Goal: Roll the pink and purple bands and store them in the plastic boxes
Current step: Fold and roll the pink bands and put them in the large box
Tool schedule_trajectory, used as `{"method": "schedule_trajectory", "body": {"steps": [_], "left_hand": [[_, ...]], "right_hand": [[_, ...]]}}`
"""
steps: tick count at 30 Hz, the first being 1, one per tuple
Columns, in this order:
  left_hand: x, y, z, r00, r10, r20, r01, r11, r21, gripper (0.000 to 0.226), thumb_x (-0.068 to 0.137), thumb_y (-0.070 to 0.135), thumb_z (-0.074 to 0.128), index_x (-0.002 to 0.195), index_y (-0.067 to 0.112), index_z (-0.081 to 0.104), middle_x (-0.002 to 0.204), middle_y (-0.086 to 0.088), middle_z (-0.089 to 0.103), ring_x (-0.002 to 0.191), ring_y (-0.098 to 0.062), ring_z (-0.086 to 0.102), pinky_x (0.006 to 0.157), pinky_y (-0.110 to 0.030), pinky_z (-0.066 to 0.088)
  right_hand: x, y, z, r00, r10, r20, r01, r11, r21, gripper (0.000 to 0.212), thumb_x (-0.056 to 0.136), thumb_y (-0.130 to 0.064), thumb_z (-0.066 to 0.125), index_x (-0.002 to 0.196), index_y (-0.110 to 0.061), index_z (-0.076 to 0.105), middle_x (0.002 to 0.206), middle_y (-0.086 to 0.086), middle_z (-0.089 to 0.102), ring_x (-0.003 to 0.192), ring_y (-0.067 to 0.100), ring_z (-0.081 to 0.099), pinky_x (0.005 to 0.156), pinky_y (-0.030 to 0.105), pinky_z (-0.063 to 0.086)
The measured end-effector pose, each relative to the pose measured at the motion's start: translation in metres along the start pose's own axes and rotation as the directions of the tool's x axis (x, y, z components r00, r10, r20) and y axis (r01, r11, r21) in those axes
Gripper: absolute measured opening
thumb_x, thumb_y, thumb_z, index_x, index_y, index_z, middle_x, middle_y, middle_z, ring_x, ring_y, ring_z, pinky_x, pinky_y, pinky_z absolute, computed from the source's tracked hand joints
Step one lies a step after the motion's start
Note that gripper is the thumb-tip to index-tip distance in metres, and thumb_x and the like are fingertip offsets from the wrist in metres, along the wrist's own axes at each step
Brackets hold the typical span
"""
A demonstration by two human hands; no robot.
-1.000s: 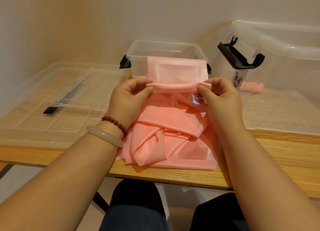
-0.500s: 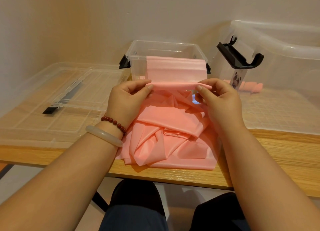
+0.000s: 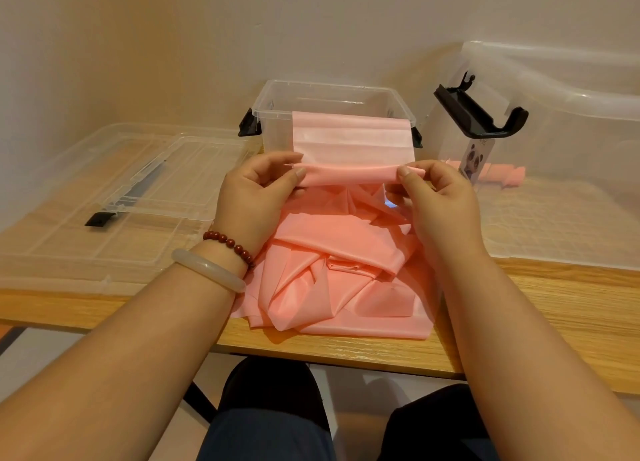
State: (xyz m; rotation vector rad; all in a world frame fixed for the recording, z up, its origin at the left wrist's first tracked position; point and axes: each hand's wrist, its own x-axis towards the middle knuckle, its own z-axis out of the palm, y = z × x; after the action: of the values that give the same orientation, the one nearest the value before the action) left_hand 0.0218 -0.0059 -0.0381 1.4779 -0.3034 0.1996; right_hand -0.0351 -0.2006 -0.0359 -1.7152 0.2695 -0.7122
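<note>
A long pink band (image 3: 343,252) lies crumpled in a heap on the wooden table in front of me. Its far end stands up flat against the small clear plastic box (image 3: 277,114), and a fold runs across it between my hands. My left hand (image 3: 256,194) pinches the left end of that fold with thumb and fingers. My right hand (image 3: 436,197) pinches the right end. A rolled pink band (image 3: 498,175) lies inside the large clear box (image 3: 554,79) at the right. No purple band is in view.
A clear box lid (image 3: 104,197) with a black clip lies flat on the table at the left. The large box has a raised black latch (image 3: 481,114) and a panda sticker. The wall is close behind the boxes. My knees show below the table's front edge (image 3: 346,353).
Both hands have lowered the fold slightly and turned it over, so the upright flap above it looks a little shorter. The heap on the table has not shifted.
</note>
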Motion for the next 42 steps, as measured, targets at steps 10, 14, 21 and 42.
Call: {"method": "schedule_trajectory", "body": {"steps": [10, 14, 21, 42], "left_hand": [[0.0004, -0.0019, -0.0012, 1.0, -0.027, -0.001, 0.027, 0.999, 0.045, 0.019, 0.089, 0.001, 0.063, 0.099, 0.013, 0.072, 0.088, 0.0, 0.072, 0.072, -0.003, 0.068, 0.069, -0.013, 0.051], [0.0004, -0.0039, -0.0031, 1.0, -0.01, 0.002, 0.01, 0.995, 0.102, 0.02, 0.084, 0.01, 0.072, 0.102, 0.019, 0.072, 0.093, -0.002, 0.074, 0.089, -0.011, 0.069, 0.083, -0.022, 0.054], [0.0035, -0.005, -0.0034, 1.0, 0.026, -0.016, -0.024, 0.993, 0.116, 0.013, 0.086, 0.011, 0.07, 0.097, 0.015, 0.075, 0.086, -0.003, 0.074, 0.082, -0.014, 0.07, 0.08, -0.025, 0.056], [0.0022, -0.0051, -0.0035, 1.0, -0.019, -0.009, 0.02, 0.994, 0.109, 0.009, 0.082, 0.02, 0.076, 0.089, 0.025, 0.075, 0.085, 0.005, 0.075, 0.087, -0.01, 0.07, 0.08, -0.023, 0.054]], "right_hand": [[-0.002, -0.0053, -0.0012, 0.998, -0.054, -0.034, 0.053, 0.998, -0.016, 0.016, 0.094, -0.016, 0.063, 0.084, -0.028, 0.063, 0.086, 0.001, 0.07, 0.074, 0.009, 0.07, 0.061, 0.02, 0.054], [-0.0017, -0.003, -0.0032, 1.0, -0.026, -0.005, 0.026, 1.0, -0.011, 0.007, 0.086, -0.022, 0.074, 0.092, -0.024, 0.07, 0.087, -0.002, 0.072, 0.083, 0.01, 0.071, 0.073, 0.029, 0.059], [0.0003, -0.0003, -0.0033, 0.999, -0.009, -0.035, 0.008, 1.0, -0.017, 0.003, 0.088, -0.02, 0.071, 0.088, -0.019, 0.074, 0.086, 0.002, 0.073, 0.085, 0.014, 0.071, 0.071, 0.033, 0.06], [0.0003, -0.0002, -0.0046, 0.999, 0.014, 0.048, -0.013, 1.0, -0.026, 0.017, 0.083, -0.019, 0.077, 0.098, -0.025, 0.072, 0.098, -0.002, 0.072, 0.089, 0.013, 0.07, 0.078, 0.033, 0.06]]}}
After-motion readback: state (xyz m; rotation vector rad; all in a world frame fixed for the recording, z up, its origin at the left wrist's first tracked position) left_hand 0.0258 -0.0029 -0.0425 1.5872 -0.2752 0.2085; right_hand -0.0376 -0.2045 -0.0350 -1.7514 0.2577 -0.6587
